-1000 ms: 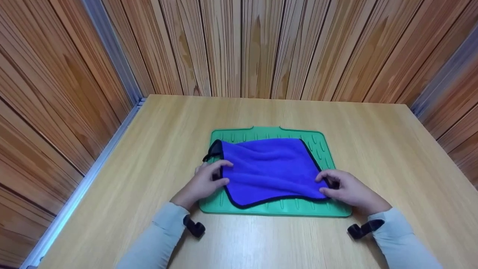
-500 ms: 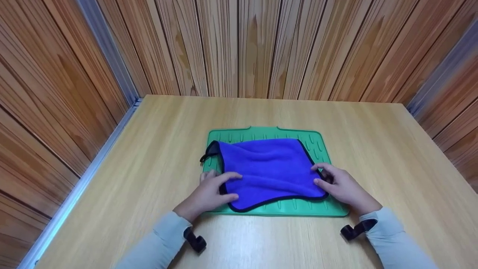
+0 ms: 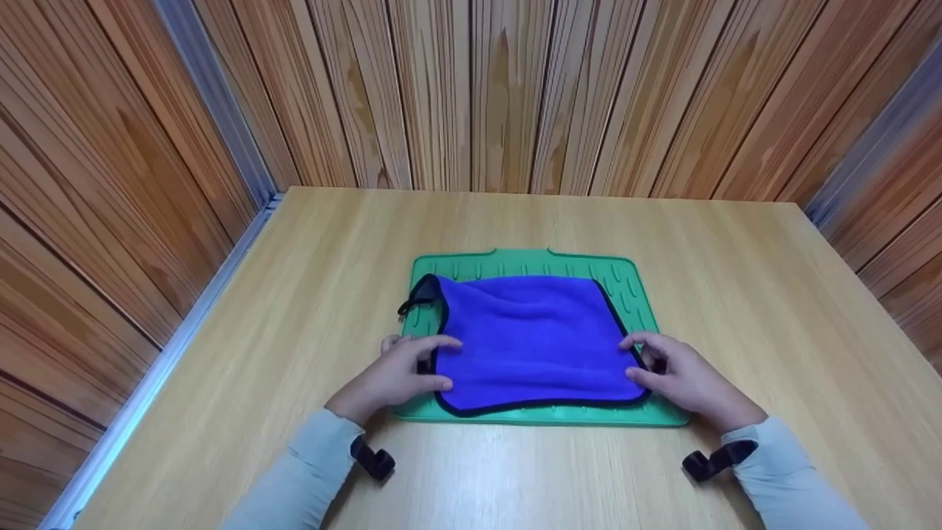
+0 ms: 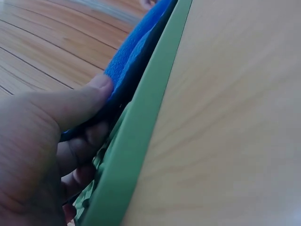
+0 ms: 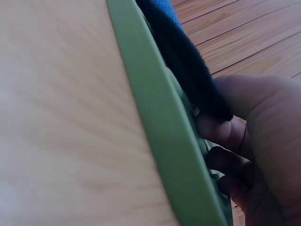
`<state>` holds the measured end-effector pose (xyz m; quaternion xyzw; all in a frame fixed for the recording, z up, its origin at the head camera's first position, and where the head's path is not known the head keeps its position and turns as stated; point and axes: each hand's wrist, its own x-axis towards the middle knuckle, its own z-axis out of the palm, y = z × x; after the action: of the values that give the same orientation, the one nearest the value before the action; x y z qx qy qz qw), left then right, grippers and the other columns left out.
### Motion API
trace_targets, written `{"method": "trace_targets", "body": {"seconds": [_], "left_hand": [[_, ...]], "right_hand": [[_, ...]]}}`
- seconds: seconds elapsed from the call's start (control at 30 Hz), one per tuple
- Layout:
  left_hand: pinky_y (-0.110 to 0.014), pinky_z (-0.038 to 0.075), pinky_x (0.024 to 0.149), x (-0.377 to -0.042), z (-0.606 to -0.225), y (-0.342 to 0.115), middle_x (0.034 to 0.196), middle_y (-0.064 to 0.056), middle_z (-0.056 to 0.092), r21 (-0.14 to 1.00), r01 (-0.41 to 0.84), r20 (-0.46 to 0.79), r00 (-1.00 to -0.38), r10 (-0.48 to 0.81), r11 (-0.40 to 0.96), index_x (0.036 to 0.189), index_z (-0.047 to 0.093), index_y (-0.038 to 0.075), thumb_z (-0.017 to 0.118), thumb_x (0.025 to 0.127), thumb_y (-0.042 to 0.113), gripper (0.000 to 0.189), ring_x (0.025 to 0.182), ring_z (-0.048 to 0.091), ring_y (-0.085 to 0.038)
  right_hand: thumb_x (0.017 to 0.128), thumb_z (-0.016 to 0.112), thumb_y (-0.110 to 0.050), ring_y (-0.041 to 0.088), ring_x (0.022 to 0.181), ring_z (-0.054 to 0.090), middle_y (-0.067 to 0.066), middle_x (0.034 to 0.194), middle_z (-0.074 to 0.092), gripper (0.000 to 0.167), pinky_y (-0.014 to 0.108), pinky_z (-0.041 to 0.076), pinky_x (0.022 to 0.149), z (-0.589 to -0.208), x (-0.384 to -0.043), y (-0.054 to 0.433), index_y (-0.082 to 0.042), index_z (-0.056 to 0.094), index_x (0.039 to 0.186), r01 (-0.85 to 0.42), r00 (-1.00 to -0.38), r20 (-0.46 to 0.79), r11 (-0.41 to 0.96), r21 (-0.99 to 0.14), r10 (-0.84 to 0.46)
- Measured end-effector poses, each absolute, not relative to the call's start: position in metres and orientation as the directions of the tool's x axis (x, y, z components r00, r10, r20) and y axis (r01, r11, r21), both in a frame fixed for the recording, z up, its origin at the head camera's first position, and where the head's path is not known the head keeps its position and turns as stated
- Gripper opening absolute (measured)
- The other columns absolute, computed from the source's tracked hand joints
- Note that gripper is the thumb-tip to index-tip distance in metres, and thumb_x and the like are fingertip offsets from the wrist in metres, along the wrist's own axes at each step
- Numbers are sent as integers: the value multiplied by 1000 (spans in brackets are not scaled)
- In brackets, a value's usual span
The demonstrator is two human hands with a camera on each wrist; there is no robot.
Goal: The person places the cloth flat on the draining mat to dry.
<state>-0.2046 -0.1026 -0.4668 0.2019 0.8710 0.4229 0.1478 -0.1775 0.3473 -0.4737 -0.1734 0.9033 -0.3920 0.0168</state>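
Note:
A blue cloth [image 3: 533,338] with black edging lies over a green ribbed mat [image 3: 640,294]. Its far left corner is turned up, showing a dark underside [image 3: 427,288] and a small black loop. My left hand [image 3: 401,372] pinches the cloth's left edge between thumb and fingers. On the opposite side, my right hand [image 3: 673,372] pinches the right edge close to the near corner. In the left wrist view the thumb [image 4: 101,87] presses on top of the blue cloth, fingers beneath it. The right wrist view shows the black edging [image 5: 197,75] between thumb and fingers, just above the mat.
The mat rests on a light wooden table [image 3: 559,478]. Wood-plank walls [image 3: 508,96] rise behind and at both sides, with a metal strip [image 3: 176,331] along the left. Each wrist wears a black band with a small device [image 3: 375,460].
The cloth's left edge has shifted, and its near edge now runs straighter and flatter. My left hand moved right and nearer, then slightly back left; the right hand moved slightly left, then back.

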Motion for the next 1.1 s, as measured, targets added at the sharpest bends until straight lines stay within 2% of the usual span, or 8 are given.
{"method": "trace_targets", "body": {"seconds": [0.23,0.47,0.7,0.93,1.1], "left_hand": [[-57,29,104,-203,-470,-105,128,-3,56,788,263,-57,-869,491,556,128,64,44,77,90,39,41,128,26,-36],[-56,33,98,-193,-471,-103,123,-3,51,741,341,-35,-841,540,579,131,62,46,77,87,49,46,122,29,-35],[-53,32,97,-189,-470,-101,120,2,54,730,399,-8,-807,590,555,130,64,41,73,94,36,38,118,36,-27],[-57,32,105,-192,-467,-112,132,6,54,785,299,-88,-813,575,543,126,63,41,73,95,29,35,130,30,-32],[-57,31,104,-192,-467,-113,123,6,53,772,287,-126,-806,579,567,123,64,45,73,95,29,33,126,29,-32]], "right_hand": [[94,73,-17,12,65,49,-5,73,50,30,27,41,60,-473,-166,347,-17,62,122,-334,-924,124,609,-719,-361],[94,74,-24,14,67,50,-3,76,49,36,28,42,61,-469,-157,346,-18,60,127,-267,-920,30,570,-777,-390],[93,75,-20,14,73,50,0,79,47,33,28,41,64,-468,-155,343,-17,62,123,-271,-912,34,537,-799,-409],[94,73,-20,15,83,50,3,87,50,22,27,42,69,-469,-153,345,-19,66,115,-275,-903,16,548,-790,-430],[94,74,-22,15,84,50,1,87,51,21,27,42,69,-470,-155,345,-21,66,113,-310,-890,25,565,-765,-455]]}}
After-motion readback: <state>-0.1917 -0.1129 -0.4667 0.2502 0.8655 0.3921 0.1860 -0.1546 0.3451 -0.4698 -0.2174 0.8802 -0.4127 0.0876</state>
